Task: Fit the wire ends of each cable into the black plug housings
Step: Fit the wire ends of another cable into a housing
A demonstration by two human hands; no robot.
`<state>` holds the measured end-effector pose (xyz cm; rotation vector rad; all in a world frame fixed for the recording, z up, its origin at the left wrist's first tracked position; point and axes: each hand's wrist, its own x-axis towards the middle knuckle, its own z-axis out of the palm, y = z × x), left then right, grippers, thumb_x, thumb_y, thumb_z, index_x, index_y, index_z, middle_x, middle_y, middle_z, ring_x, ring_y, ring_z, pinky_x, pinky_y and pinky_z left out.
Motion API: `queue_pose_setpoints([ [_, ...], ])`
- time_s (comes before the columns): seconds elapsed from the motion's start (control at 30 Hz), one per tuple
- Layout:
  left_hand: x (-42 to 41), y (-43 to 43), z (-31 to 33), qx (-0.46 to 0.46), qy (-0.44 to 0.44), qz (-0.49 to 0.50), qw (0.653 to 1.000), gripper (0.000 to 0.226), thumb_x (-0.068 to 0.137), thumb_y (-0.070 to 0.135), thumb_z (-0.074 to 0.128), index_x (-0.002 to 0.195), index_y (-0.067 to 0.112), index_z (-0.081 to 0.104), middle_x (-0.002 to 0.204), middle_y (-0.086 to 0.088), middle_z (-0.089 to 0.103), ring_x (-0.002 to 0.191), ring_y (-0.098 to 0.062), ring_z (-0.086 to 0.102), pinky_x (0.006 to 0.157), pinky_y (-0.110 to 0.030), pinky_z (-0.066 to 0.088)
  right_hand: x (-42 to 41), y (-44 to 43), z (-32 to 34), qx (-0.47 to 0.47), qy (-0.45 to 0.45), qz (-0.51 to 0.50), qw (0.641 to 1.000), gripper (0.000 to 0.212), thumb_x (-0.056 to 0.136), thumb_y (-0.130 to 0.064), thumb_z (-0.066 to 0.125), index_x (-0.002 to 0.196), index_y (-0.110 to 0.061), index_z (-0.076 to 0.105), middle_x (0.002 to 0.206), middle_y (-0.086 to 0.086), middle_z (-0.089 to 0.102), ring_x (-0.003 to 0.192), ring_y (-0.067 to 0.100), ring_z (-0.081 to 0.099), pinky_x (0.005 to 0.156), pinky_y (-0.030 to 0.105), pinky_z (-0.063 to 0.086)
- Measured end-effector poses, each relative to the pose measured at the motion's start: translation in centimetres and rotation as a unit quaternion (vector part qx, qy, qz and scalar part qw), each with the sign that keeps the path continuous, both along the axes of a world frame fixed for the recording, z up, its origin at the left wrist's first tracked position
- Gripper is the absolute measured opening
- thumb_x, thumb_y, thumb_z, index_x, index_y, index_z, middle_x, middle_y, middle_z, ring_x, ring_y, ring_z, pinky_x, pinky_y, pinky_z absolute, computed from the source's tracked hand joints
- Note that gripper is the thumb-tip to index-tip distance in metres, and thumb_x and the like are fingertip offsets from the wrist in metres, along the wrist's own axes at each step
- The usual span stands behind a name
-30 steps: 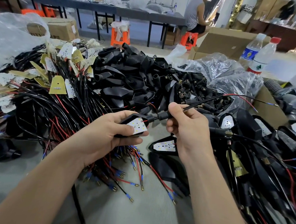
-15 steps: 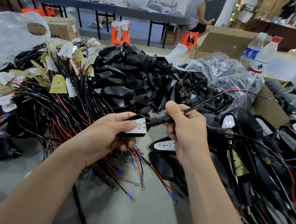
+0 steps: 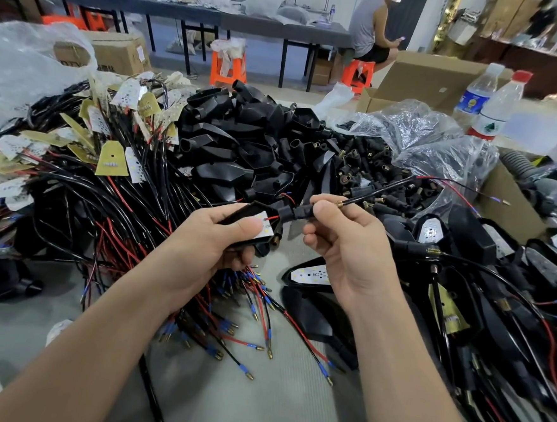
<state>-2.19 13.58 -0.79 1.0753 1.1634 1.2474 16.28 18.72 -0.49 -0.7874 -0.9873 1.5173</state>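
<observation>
Black plug housing (image 3: 257, 206), tilted, white LED board (image 3: 267, 226) inside, is held just in front of the heap of empty housings (image 3: 242, 142). Its black cable (image 3: 380, 190) exits rightward; brass-tipped wire ends (image 3: 501, 201) hang free right of that heap.

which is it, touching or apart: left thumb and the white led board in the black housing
Touching. The head view shows the left hand gripping the black plastic housing, its thumb lying flat on the white LED board.

Bright even indoor light, soft shadows, wide-angle edge distortion, slightly soft background
</observation>
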Motion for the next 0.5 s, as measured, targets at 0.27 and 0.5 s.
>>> queue_pose_setpoints([
  [0.27, -0.09, 0.19, -0.45, 0.041, 0.023, 0.011, 0.999, 0.027, 0.104, 0.011, 0.057, 0.092, 0.019, 0.080, 0.072, 0.000, 0.064, 0.053, -0.011, 0.054, 0.044, -0.019, 0.040, 0.01, -0.13, -0.07, 0.049, -0.017, -0.005, 0.999, 0.014, 0.089, -0.002, 0.071, 0.082, -0.014, 0.075, 0.070, 0.004, 0.068, 0.058, 0.016, 0.062, 0.055, 0.023, 0.053],
  [0.5, -0.01, 0.20, -0.66, 0.046, 0.032, 0.022, 0.998, 0.025, 0.105, 0.014, 0.057, 0.099, 0.019, 0.080, 0.073, -0.001, 0.064, 0.055, -0.011, 0.054, 0.046, -0.018, 0.040, 0.42, -0.05, 0.09, 0.062, 0.000, 0.027, 0.998, 0.009, 0.077, -0.006, 0.072, 0.081, -0.013, 0.077, 0.070, 0.005, 0.067, 0.061, 0.018, 0.065, 0.058, 0.024, 0.054],
])
